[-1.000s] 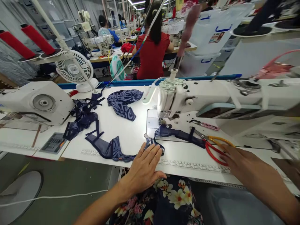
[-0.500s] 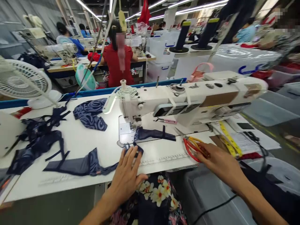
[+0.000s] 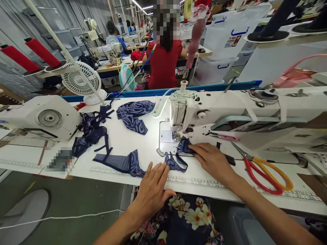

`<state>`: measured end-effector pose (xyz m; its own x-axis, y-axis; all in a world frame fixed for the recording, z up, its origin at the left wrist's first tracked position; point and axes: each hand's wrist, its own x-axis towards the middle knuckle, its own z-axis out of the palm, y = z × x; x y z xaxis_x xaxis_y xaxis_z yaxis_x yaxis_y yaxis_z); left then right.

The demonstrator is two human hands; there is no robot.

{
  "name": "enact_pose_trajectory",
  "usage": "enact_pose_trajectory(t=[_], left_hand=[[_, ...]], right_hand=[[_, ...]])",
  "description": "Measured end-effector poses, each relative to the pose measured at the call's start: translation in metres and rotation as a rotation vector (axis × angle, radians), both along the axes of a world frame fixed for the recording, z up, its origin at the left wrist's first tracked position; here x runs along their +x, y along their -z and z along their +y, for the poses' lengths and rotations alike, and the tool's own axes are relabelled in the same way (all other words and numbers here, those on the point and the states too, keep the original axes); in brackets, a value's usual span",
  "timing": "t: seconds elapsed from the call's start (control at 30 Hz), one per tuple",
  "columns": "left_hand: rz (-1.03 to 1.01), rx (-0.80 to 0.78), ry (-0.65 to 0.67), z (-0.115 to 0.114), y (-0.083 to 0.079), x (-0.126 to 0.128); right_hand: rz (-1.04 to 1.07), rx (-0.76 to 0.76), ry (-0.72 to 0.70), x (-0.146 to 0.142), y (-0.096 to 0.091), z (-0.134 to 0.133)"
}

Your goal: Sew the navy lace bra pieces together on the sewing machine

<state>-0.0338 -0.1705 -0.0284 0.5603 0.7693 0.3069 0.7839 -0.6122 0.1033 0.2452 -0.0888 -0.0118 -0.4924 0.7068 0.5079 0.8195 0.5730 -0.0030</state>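
Nearest, beyond the floral cloth (image 3: 191, 217), the left hand (image 3: 154, 178) is lying flat, palm down, at the front of the white table (image 3: 150, 144). Its fingers are pointing away and its thumb is spreading to the right; it is grasping nothing. Beside its fingertips a small navy piece (image 3: 176, 165) is lying curved. The right forearm is slanting in from the lower right, and the right hand (image 3: 214, 165) is bending over the navy strip (image 3: 184, 145), fingers pointing left; I cannot tell if it is pinching or only pressing. This strip is lying below the needle area of the sewing machine (image 3: 182, 112), its wider end pointing left, its long axis running rightward and slightly nearer. To the right, the scissors (image 3: 249, 158) are resting free, blades pointing away and left. Farther, a patterned piece (image 3: 135, 115) is lying folded.
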Motion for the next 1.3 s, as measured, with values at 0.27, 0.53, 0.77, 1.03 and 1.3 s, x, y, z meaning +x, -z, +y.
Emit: enact_pose_trajectory(t=[0.27, 0.53, 0.77, 1.03, 1.3], left_hand=[[0.009, 0.076, -0.117, 0.004, 0.003, -0.045], [-0.001, 0.087, -0.101, 0.003, -0.005, -0.041], [-0.026, 0.050, 0.051, 0.002, 0.000, 0.017], [0.041, 0.129, 0.070, -0.007, 0.017, 0.026], [-0.192, 0.198, -0.103, -0.030, 0.016, -0.026]], right_hand=[[-0.104, 0.071, 0.024, 0.051, -0.018, -0.045], [-0.266, -0.051, -0.124, 0.045, -0.024, -0.070], [-0.092, -0.232, -0.264, 0.009, -0.002, -0.069], [-0.045, -0.229, -0.327, 0.036, 0.020, -0.055], [-0.062, -0.185, -0.268, 0.051, 0.011, -0.049]])
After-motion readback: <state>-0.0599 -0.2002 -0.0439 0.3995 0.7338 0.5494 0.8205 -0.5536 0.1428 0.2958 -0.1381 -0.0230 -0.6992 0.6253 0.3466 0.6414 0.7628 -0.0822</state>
